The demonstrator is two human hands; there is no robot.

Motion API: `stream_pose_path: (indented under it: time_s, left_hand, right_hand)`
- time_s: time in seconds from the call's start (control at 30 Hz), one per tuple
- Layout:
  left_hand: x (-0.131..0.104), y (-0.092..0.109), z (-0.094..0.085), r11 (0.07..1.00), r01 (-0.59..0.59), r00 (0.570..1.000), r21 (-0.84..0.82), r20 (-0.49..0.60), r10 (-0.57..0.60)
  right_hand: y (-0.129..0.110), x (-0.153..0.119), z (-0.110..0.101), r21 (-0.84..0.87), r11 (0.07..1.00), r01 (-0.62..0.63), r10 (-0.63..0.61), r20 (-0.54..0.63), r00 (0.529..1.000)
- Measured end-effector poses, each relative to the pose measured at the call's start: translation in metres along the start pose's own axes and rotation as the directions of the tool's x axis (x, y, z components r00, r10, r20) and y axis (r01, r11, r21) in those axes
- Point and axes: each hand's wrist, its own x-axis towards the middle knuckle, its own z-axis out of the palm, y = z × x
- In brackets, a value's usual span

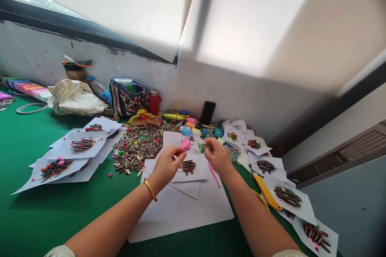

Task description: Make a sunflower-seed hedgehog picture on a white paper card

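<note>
My right hand (pixel 217 156) pinches a small lump of green modelling clay (pixel 202 147) above the papers. Across from it, my left hand (pixel 169 163) has thumb and forefinger pressed together; whatever may be between them is too small to make out. Between and below the hands lies a white card (pixel 197 174) with a hedgehog (pixel 189 166) whose spines are sunflower seeds. A lump of pink clay (pixel 185 143) rests on paper just beyond the fingertips. Under the card are more white sheets (pixel 181 217). A pink stick-like tool (pixel 214 176) lies beside my right wrist.
A heap of sunflower seeds (pixel 135 148) spreads left of the papers. Finished-looking hedgehog cards lie at left (pixel 78 156) and right (pixel 297 192). Yellow-handled scissors (pixel 267 192) sit near my right forearm. A phone (pixel 208 113), red bottle (pixel 154 103) and bags (pixel 76 98) line the wall.
</note>
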Motion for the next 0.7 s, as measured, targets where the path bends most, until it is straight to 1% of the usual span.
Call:
stream_pose_path:
  time_s: [0.03,0.1,0.13,0.2,0.27,0.33,0.43,0.5,0.6,0.7]
  left_hand:
    - [-0.001,0.006,0.005,0.989,0.088,0.995,-0.118,0.065,-0.081]
    - [-0.002,0.017,0.015,0.910,0.258,0.957,-0.325,0.214,-0.195]
    - [-0.002,0.022,0.019,0.872,0.327,0.933,-0.363,0.271,-0.236]
    - [-0.003,0.027,0.025,0.824,0.404,0.906,-0.397,0.298,-0.301]
    - [-0.004,0.026,0.027,0.797,0.439,0.893,-0.415,0.303,-0.333]
    - [-0.005,0.023,0.025,0.764,0.470,0.877,-0.442,0.328,-0.350]
    - [-0.006,0.016,0.022,0.705,0.525,0.846,-0.477,0.381,-0.373]
    - [-0.008,0.013,0.021,0.678,0.541,0.836,-0.497,0.405,-0.370]
    - [-0.012,0.009,0.021,0.675,0.534,0.837,-0.508,0.428,-0.340]
    - [-0.014,0.007,0.020,0.722,0.499,0.851,-0.480,0.429,-0.302]
  right_hand:
    - [-0.006,-0.014,0.000,0.035,0.998,0.052,-0.052,-0.013,0.999]
    - [-0.013,-0.035,0.001,0.074,0.990,0.120,-0.117,-0.036,0.992]
    - [-0.014,-0.042,0.002,0.089,0.985,0.149,-0.146,-0.040,0.988]
    - [-0.015,-0.049,0.006,0.134,0.971,0.198,-0.191,-0.062,0.980]
    - [-0.012,-0.052,0.009,0.193,0.956,0.221,-0.209,-0.080,0.975]
    - [-0.010,-0.052,0.012,0.247,0.949,0.195,-0.184,-0.067,0.981]
    - [-0.008,-0.053,0.012,0.302,0.946,0.115,-0.128,0.026,0.991]
    - [-0.006,-0.054,0.013,0.362,0.929,0.082,-0.125,0.099,0.987]
    - [-0.002,-0.058,0.016,0.546,0.838,0.014,-0.129,0.172,0.977]
    - [0.003,-0.061,0.020,0.682,0.724,-0.099,-0.088,0.234,0.968]
